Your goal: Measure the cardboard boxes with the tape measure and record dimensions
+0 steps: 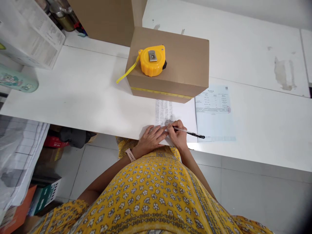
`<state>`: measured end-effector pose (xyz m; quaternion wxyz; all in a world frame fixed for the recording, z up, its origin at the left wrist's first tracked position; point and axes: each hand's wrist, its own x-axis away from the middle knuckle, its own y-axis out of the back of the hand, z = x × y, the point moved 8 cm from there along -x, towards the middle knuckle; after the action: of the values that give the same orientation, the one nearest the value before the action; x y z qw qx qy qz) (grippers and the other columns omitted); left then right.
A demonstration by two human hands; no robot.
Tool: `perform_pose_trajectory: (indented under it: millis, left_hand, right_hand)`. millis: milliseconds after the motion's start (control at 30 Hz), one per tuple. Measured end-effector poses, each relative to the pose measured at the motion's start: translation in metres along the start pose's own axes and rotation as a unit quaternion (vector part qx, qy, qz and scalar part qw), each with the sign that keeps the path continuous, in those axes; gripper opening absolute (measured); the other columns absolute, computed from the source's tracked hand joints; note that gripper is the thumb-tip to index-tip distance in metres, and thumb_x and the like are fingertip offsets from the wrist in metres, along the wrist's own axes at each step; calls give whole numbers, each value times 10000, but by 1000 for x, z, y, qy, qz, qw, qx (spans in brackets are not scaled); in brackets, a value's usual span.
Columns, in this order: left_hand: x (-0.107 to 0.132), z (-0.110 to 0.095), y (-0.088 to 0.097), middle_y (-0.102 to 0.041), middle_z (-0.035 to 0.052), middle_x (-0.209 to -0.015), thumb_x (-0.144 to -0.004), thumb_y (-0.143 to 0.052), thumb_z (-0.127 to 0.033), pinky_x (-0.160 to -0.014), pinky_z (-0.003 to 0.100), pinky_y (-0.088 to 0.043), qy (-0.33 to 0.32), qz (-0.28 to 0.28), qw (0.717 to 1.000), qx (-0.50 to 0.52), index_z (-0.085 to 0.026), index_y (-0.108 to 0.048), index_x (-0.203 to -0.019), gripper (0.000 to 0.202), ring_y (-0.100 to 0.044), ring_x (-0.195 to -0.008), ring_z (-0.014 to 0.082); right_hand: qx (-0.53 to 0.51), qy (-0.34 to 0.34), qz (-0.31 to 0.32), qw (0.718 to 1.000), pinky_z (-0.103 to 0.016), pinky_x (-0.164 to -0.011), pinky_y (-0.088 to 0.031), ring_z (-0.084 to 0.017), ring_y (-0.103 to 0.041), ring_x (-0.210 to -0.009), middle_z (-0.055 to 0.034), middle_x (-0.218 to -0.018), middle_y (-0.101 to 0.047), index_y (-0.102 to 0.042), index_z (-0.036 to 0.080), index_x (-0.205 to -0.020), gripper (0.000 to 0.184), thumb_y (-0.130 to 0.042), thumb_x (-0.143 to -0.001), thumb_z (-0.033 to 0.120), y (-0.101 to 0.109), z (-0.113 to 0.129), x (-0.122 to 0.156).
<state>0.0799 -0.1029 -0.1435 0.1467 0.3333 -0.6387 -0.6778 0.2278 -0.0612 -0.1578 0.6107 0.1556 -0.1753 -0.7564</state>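
My right hand (179, 135) is closed around a pen (191, 132), its tip end at a white paper (185, 114) with columns of small writing. Flat beside it, my left hand (152, 138) rests on the paper's lower left part, fingers stretched out. Just beyond the hands stands a brown cardboard box (185, 61), which covers the paper's far end. A yellow tape measure (153, 61) with a yellow strap lies on top of the box. To the right of the writing is a pale blue printed sheet (215, 123).
A larger cardboard box (107, 19) stands behind on the white table (92, 91). On the left are a white carton (31, 32), a mint-green bottle (18, 79) and some jars (63, 18). Below the table's left edge, several boxes and bags crowd the tiled floor (90, 162).
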Motion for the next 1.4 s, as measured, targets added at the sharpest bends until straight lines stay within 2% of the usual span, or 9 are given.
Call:
perform_pose_trajectory:
  millis: [200,400,667,1167,1400]
  left_hand:
    - [1,0,-2,-573,95,-1523,-1027,-438,-630,-1163,480,-391,2,2,1000,11,-237,-589,-1452,598,-524,-1367,285]
    - [1,0,-2,-541,78,-1560,-1048,-366,-633,-1164,480,-390,0,5,1000,-3,-223,-589,-1448,615,-507,-1380,271]
    - [0,0,-1,-549,91,-1550,-1031,-423,-630,-1172,483,-384,0,9,1000,14,-239,-589,-1450,597,-521,-1379,288]
    - [0,-1,-2,-541,75,-1562,-1050,-356,-635,-1149,487,-403,-3,7,1000,-5,-216,-582,-1456,625,-518,-1375,277]
    - [1,0,-5,-547,84,-1554,-1038,-397,-637,-1172,486,-384,1,18,1000,3,-221,-569,-1472,625,-507,-1389,277]
  right_hand:
    - [-5,-3,4,1000,-287,-564,-378,-131,-479,-566,55,-631,-523,-493,252,-778,252,-629,-935,395,-1,-3,1]
    - [-3,7,-11,1000,-290,-574,-378,-125,-462,-561,60,-640,-508,-490,251,-784,253,-619,-947,395,1,-1,1]
    - [-5,14,-16,1000,-286,-565,-374,-123,-458,-566,52,-661,-513,-501,248,-780,241,-613,-944,385,2,4,0]
    - [-4,0,-24,1000,-293,-573,-374,-127,-456,-560,61,-625,-501,-483,253,-757,244,-625,-928,353,3,2,0]
    - [-4,6,-20,1000,-293,-563,-362,-119,-440,-551,62,-632,-488,-482,250,-762,243,-625,-931,350,2,2,0]
